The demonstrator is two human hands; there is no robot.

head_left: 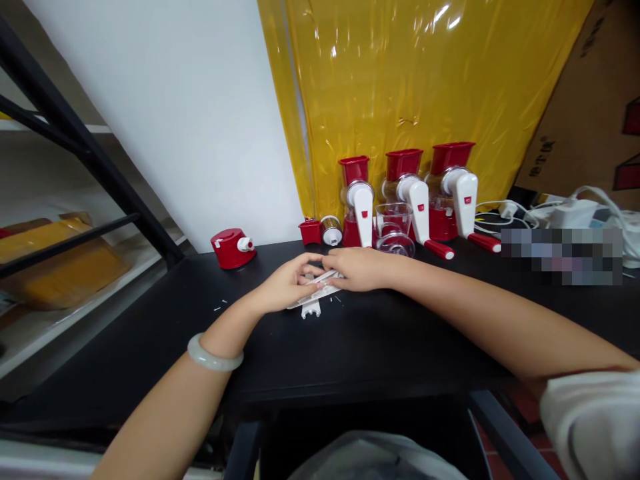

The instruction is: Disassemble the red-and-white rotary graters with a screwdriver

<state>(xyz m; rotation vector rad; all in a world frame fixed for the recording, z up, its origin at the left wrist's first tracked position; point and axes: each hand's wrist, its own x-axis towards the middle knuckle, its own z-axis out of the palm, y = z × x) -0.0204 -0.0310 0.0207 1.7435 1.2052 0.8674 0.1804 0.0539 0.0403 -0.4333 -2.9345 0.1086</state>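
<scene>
Both hands meet over a long, pale, hollow-looking plastic part (327, 280) at the middle of the black table. My left hand (287, 285), above a pale bangle, has its thumb and fingers closed on the part's left side. From the right, my right hand (357, 268) grips the other end, its fingertips partly hidden. Just below the part lies a small white bracket-shaped piece (311, 309). Tiny screw-like bits (336, 299) are scattered beside it. To the left sits a red round base (233, 248) with a white knob on its side.
Several red-and-white hand-cranked graters (404, 193) stand along the back, with a clear cup (394, 223), a metal drum (331, 231) and a red hopper (311, 232) near them. White cables (510, 212) lie at the right. A black-framed shelf (90, 147) borders the left.
</scene>
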